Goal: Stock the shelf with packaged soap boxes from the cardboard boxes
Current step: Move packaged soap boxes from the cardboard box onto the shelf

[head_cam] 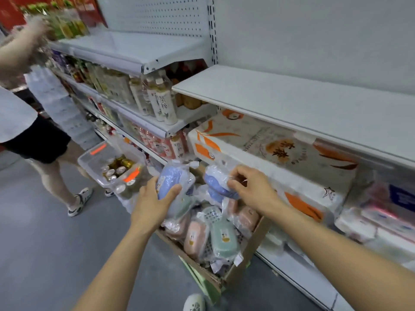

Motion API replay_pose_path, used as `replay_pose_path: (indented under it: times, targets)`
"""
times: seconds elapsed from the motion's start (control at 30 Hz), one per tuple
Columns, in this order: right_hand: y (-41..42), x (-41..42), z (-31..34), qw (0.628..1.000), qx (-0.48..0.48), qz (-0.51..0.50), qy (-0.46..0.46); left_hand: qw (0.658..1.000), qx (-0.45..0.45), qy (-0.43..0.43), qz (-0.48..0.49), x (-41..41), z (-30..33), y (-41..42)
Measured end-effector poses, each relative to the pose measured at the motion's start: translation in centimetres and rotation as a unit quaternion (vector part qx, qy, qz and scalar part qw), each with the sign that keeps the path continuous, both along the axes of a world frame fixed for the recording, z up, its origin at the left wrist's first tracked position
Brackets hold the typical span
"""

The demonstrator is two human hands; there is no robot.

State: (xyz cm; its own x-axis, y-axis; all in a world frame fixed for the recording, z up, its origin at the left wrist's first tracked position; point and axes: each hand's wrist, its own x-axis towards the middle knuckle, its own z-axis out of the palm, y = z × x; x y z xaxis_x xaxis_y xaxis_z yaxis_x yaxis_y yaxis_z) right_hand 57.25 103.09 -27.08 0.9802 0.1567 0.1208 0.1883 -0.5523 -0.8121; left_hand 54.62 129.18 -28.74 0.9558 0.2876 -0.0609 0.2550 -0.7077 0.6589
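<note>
The left hand gripped one blue soap box and the right hand pinched another (both bagged) above the carton.

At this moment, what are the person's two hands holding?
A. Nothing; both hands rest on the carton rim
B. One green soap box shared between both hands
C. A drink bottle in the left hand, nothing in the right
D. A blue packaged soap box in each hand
D: the left hand grips one blue packaged soap box and the right hand pinches another blue one, both above the open cardboard box.
</note>
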Motion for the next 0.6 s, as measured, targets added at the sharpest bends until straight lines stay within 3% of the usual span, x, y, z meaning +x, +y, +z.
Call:
replay_pose_path:
  times: [0.1,0.17,0.37,0.6]
  targets:
    - [1.4,0.8,-1.5,0.998,-0.046,0.013,0.028,0.999,-0.002,0.030,-0.010,1.7,-1.4,0.3]
    - [8.0,10.6,-7.7,0.997,-0.054,-0.015,0.059,0.996,-0.001,0.077,-0.049,13.3,-6.8,6.5]
    - [11.9,15.0,-13.4,0.980,-0.171,0.029,0.100,0.984,0.014,0.154,-0.089,19.6,-13.8,8.9]
    - [16.4,20.4,-20.9,0.957,-0.217,0.064,0.183,0.950,0.104,0.247,-0.158,25.7,-23.2,10.6]
